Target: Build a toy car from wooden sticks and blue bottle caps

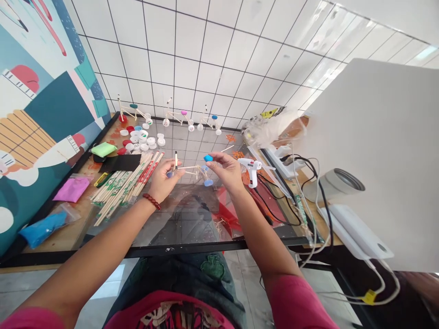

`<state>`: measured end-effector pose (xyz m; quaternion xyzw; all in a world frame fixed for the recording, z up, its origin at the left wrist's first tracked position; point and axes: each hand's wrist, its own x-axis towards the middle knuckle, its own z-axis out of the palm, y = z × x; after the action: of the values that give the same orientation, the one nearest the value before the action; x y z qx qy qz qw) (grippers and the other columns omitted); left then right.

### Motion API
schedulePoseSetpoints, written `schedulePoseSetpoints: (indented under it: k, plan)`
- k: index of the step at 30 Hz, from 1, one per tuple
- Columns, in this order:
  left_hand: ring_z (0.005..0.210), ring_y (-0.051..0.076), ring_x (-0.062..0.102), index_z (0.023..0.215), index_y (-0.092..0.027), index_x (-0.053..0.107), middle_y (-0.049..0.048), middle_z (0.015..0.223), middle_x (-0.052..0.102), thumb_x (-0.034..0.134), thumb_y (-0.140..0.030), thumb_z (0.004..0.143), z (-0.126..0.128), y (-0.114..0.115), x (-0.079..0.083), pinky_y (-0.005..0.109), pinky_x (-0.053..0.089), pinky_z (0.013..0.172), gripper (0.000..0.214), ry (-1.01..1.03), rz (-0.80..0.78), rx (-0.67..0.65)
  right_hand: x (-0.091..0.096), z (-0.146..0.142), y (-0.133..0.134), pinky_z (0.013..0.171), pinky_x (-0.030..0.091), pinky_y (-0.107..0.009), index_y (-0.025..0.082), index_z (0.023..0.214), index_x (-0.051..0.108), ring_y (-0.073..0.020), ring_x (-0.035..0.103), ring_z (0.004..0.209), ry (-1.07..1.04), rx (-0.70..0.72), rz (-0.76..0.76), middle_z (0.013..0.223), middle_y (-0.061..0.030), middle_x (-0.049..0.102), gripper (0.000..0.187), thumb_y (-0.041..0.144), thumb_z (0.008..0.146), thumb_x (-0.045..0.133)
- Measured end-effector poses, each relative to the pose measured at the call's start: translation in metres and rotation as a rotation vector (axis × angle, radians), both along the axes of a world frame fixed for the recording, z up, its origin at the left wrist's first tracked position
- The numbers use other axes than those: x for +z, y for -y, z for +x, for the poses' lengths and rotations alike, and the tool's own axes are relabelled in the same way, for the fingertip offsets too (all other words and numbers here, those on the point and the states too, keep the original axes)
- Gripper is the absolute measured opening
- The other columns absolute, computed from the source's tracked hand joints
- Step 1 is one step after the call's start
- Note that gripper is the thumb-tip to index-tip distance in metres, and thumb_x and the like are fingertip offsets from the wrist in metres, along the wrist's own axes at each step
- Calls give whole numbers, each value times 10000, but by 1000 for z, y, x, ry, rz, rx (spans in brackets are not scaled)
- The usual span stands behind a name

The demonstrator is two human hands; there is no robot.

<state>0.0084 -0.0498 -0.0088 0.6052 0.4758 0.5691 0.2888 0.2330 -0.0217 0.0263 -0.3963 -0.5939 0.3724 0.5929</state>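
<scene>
My left hand (164, 179) is closed on the front of a small model bicycle (188, 169) built of thin wooden sticks. Its handlebar stick with dark ends stands up by my fingers, and its blue bottle-cap wheels show at both ends. My right hand (226, 170) pinches a small blue lump (208, 158), which looks like soft clay, between thumb and fingertips. That lump sits just above the bicycle's rear end; whether they touch I cannot tell.
Several finished model bicycles (178, 118) stand along the back. Bottle caps (139, 138), wrapped chopsticks (123, 185) and clay packets (72, 189) lie at left. A white glue gun (252, 171), cables and a power strip (283, 160) occupy the right side.
</scene>
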Motion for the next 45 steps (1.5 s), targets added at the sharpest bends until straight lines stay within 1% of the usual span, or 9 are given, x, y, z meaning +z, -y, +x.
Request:
schedulePoseSetpoints:
  k: [4, 8, 12, 17, 21, 25, 30, 35, 45]
  plan:
    - [1098, 271, 663, 995, -205, 730, 86, 1178, 711, 824, -425, 674, 1, -2, 3, 423, 517, 988, 401, 3, -96, -50, 4, -4, 0, 982, 524, -398, 255, 921, 809, -192, 683, 932, 109, 42, 54, 936, -4, 796, 267, 355, 686, 884]
    - [1097, 284, 664, 1006, -191, 726, 98, 1147, 717, 827, -432, 670, 2, -3, 4, 434, 514, 982, 426, -5, -135, -59, 2, -8, 0, 1003, 505, -394, 242, 919, 808, -192, 686, 939, 119, 35, 25, 926, -10, 789, 261, 338, 686, 876]
    - [1196, 299, 645, 1138, -195, 694, 120, 1256, 692, 839, -410, 665, -2, 4, 5, 466, 487, 1072, 539, 42, -109, -33, 0, -6, 3, 913, 530, -333, 236, 902, 756, -150, 665, 855, -72, 1, -26, 880, 9, 754, 267, 310, 670, 865]
    - [1358, 310, 559, 1365, -238, 574, 136, 1444, 590, 851, -376, 663, -13, 24, 8, 484, 446, 1145, 767, 78, -56, 43, 1, 10, 2, 642, 530, -228, 234, 923, 611, -95, 603, 671, -456, 33, -382, 899, 5, 737, 370, 202, 612, 811]
    - [1354, 313, 560, 1360, -238, 575, 138, 1404, 611, 843, -350, 658, -12, 23, 7, 504, 444, 1145, 760, 87, -120, 71, 2, 15, 2, 481, 383, -166, 222, 899, 573, -65, 477, 546, -502, 112, -622, 715, 53, 617, 404, 162, 569, 798]
    - [1328, 312, 581, 1312, -240, 612, 130, 1374, 633, 846, -353, 652, -10, 15, 1, 504, 459, 1131, 709, 57, -103, 68, 0, 9, 8, 482, 299, -187, 221, 946, 660, -57, 381, 558, -250, 101, -412, 713, 76, 493, 413, 300, 596, 864]
    - [1311, 322, 591, 1161, -233, 687, 108, 1331, 665, 825, -397, 680, -11, 6, 2, 501, 479, 1106, 527, -57, -59, 54, -5, 7, 11, 560, 367, -243, 212, 1019, 747, -84, 397, 637, 218, 85, -124, 852, 27, 518, 446, 400, 635, 874]
    - [1215, 309, 643, 1057, -211, 721, 110, 1234, 704, 820, -453, 686, -12, -4, 9, 486, 488, 1096, 453, -123, -62, -14, -7, 9, 7, 683, 449, -287, 216, 1107, 776, -113, 451, 673, 515, 65, 67, 856, 0, 563, 409, 360, 730, 837]
    - [1065, 271, 696, 821, -216, 760, 88, 1095, 757, 751, -437, 777, -11, -9, 21, 447, 541, 999, 226, -215, -45, -103, -11, 3, 1, 698, 442, -299, 215, 1067, 818, -132, 489, 681, 581, 40, 111, 771, 4, 548, 277, 364, 835, 785]
